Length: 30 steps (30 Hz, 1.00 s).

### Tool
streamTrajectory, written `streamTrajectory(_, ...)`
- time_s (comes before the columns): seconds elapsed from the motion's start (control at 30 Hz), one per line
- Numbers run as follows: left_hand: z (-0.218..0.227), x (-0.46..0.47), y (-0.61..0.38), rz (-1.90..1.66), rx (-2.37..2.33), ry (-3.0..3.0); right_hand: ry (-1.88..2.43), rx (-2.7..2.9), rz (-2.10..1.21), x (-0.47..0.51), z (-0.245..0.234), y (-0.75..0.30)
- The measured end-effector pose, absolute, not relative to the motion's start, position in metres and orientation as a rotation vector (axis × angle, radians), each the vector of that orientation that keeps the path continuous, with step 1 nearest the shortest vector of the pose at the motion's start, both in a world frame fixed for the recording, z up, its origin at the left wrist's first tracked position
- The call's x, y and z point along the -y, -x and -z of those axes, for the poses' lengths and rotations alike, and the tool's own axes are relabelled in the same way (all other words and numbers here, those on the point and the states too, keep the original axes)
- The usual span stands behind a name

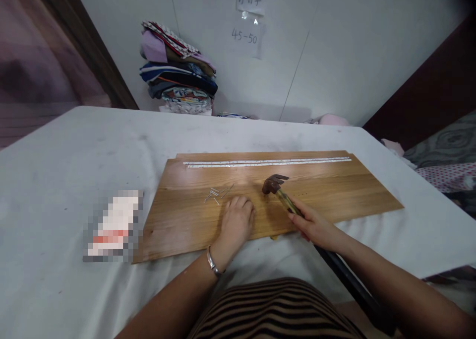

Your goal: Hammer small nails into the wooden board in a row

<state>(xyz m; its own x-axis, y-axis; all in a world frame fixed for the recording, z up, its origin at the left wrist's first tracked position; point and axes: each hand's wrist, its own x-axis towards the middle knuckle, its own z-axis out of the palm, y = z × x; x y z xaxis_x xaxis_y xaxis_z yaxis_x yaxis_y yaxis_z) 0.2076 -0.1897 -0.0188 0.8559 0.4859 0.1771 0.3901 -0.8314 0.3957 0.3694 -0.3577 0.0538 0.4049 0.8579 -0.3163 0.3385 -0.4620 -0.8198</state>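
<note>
My right hand (310,222) is closed around the handle of a claw hammer (285,200). The hammer's rusty head is over the wooden board (334,180), its claw pointing to the right; I cannot tell whether the head touches the wood. My left hand (238,217) lies palm down on the board, left of the hammer, fingers lying on the wood. Just beyond its fingertips are several loose nails (212,194). A row of small dark dots marks the board right of the hammer head.
Two thin white strips (260,164) run along the board's far side. The board rests on a white-covered table (111,145). A blurred-out flat item (115,225) lies to its left. Folded cloths (178,71) are stacked against the wall, which bears paper notes (249,36).
</note>
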Motion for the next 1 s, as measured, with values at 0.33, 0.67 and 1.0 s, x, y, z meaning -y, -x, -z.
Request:
streamTrajectory(0.33,0.016,0.190,-0.209,-0.346,-0.690,-2.675,2.027,0.961,-1.004,0.358,-0.047,-0.368)
streamTrajectory(0.67,0.017,0.189,-0.209,-0.342,-0.697,-2.663,1.957,1.003,-0.946,0.359,-0.045,-0.371)
streamTrajectory(1.0,0.022,0.189,-0.209,-0.371,-0.677,-2.680,1.953,1.008,-0.950,0.360,-0.041,-0.371)
